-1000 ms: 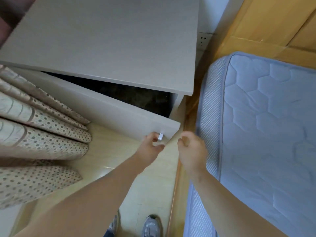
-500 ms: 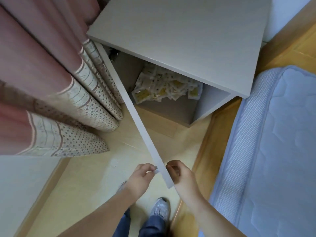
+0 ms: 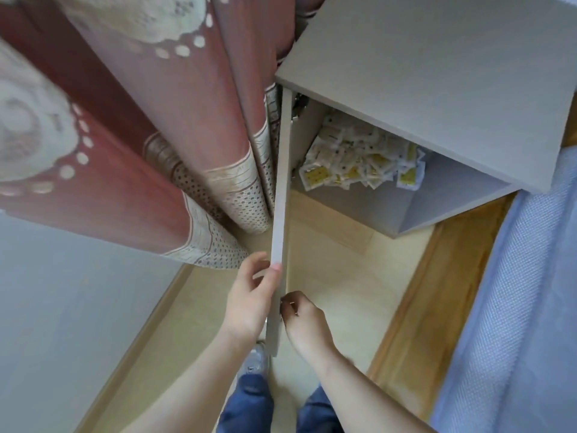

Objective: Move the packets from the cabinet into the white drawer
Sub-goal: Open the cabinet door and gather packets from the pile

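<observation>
Inside the cabinet (image 3: 406, 89), yellow-white packets (image 3: 359, 164), print unreadable; left hand (image 3: 249, 304) gripping door (image 3: 279, 214), right hand (image 3: 304, 317) curled at handle

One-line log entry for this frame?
cabinet door: open | left hand: on door edge | right hand: beside door | packets: inside cabinet

You can't read any words or numbers here. The packets (image 3: 359, 160) lying inside the cabinet (image 3: 437, 89), near its back wall, have yellow patches and small dark marks on them, but the print is too tiny and blurry for you to make out. The curtain (image 3: 156, 120) beside the cabinet has only dots and round shapes on it, no letters.
</observation>
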Demonstrator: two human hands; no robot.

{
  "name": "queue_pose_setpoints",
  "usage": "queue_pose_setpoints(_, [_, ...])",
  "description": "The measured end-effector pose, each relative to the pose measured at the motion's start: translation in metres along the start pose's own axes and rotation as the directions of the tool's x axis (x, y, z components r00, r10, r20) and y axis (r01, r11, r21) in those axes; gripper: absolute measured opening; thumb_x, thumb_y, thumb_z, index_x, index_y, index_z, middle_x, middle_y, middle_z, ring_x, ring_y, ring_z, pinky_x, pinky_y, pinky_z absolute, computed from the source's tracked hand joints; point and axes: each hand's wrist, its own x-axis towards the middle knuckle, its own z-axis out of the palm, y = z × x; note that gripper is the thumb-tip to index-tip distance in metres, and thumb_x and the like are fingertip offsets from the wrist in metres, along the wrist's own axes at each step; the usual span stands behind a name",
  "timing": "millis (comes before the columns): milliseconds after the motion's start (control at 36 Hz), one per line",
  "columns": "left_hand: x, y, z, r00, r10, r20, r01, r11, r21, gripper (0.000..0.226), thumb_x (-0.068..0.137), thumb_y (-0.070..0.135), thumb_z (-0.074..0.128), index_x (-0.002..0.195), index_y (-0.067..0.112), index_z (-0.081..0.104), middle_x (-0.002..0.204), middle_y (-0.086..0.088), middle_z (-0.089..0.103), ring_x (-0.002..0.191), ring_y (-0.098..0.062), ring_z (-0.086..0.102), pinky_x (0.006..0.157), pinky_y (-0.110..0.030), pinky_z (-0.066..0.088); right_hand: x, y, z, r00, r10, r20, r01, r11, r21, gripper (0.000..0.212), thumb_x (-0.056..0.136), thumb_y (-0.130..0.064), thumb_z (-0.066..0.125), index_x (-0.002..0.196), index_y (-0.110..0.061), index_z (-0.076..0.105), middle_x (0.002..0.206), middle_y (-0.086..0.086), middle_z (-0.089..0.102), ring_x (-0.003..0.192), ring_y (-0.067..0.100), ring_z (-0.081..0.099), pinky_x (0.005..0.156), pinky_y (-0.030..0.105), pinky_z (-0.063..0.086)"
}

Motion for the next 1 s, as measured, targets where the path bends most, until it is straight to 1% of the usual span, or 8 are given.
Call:
queue_pose_setpoints(139, [0.012,0.005,-0.032,0.986,0.158,-0.051,-0.14,0.956,0.257,0.021,0.089,0.014,0.059,0.106,0.027,0.056,0.095,0.022,0.06,0.087,0.001,0.058,0.066,-0.002,0.041,0.003,-0.032,0.023,0.999,-0.019,0.051,0.02,1.0,-0.017,0.019,0.095,-0.027,0.044,0.102,-0.018,0.06,0.101,0.004,0.068,0.089,0.023,0.059,0.07,0.027,0.042])
queue_pose_setpoints(250, [0.019,0.009,-0.054,0.968,0.214,-0.13,-0.134,0.882,0.452,0.022,0.09,0.019,0.058,0.112,0.021,0.06,0.098,0.012,0.062,0.091,-0.011,0.058,0.074,-0.022,0.039,0.006,-0.051,0.032,0.998,-0.003,0.06,0.003,1.0,0.0,0.018,0.094,-0.022,0.045,0.101,-0.019,0.061,0.094,0.0,0.064,0.09,0.022,0.059,0.071,0.026,0.042])
queue_pose_setpoints(417, [0.029,0.018,-0.076,0.959,0.198,-0.202,-0.062,0.845,0.532,0.034,0.091,0.013,0.05,0.125,0.017,0.054,0.12,-0.002,0.06,0.104,-0.022,0.056,0.072,-0.025,0.034,0.014,-0.069,0.031,0.999,0.034,0.028,-0.033,0.999,-0.029,0.022,0.092,-0.018,0.044,0.103,-0.018,0.062,0.098,0.0,0.066,0.089,0.022,0.059,0.074,0.027,0.046])
queue_pose_setpoints(528, [0.032,0.03,-0.076,0.961,0.157,-0.228,-0.01,0.843,0.538,0.051,0.09,0.015,0.055,0.139,0.012,0.04,0.137,-0.009,0.047,0.121,-0.03,0.046,0.095,-0.035,0.037,0.02,-0.075,0.021,1.0,0.028,-0.008,-0.028,1.0,-0.006,0.022,0.092,-0.018,0.044,0.104,-0.019,0.063,0.098,-0.004,0.065,0.091,0.018,0.06,0.075,0.024,0.044])
queue_pose_setpoints(639, [0.032,0.034,-0.065,0.931,0.279,-0.236,-0.054,0.744,0.666,0.049,0.084,0.011,0.059,0.131,0.007,0.047,0.137,-0.009,0.048,0.127,-0.032,0.041,0.107,-0.047,0.025,0.031,-0.07,0.006,0.998,0.046,-0.035,-0.045,0.999,0.026,0.021,0.092,-0.016,0.045,0.103,-0.02,0.063,0.093,-0.006,0.062,0.088,0.015,0.058,0.073,0.021,0.041])
queue_pose_setpoints(722, [0.038,0.037,-0.05,0.907,0.391,-0.159,-0.165,0.674,0.72,0.045,0.072,0.014,0.056,0.115,0.001,0.059,0.12,-0.015,0.06,0.119,-0.041,0.049,0.101,-0.053,0.034,0.038,-0.062,-0.01,0.997,0.058,-0.048,-0.056,0.998,0.035,0.021,0.093,-0.015,0.045,0.102,-0.02,0.063,0.093,-0.006,0.062,0.087,0.014,0.058,0.072,0.02,0.039])
queue_pose_setpoints(861, [0.052,0.05,-0.005,0.931,0.362,0.039,-0.3,0.704,0.644,0.036,0.087,0.006,0.055,0.123,0.008,0.056,0.128,-0.004,0.053,0.122,-0.021,0.041,0.096,-0.015,0.024,0.054,-0.049,-0.047,0.997,0.062,-0.042,-0.06,0.997,0.048,0.023,0.094,-0.017,0.043,0.107,-0.018,0.062,0.087,-0.007,0.059,0.082,0.014,0.054,0.065,0.02,0.04])
queue_pose_setpoints(1000, [0.097,0.048,0.058,0.95,0.292,0.113,-0.296,0.723,0.624,0.038,0.093,0.012,0.05,0.13,0.015,0.052,0.133,0.0,0.051,0.126,-0.019,0.04,0.09,-0.017,0.029,0.094,-0.025,-0.087,0.995,0.059,-0.074,-0.058,0.998,0.016,0.023,0.095,-0.017,0.043,0.11,-0.018,0.061,0.099,-0.006,0.062,0.088,0.013,0.055,0.07,0.02,0.041])
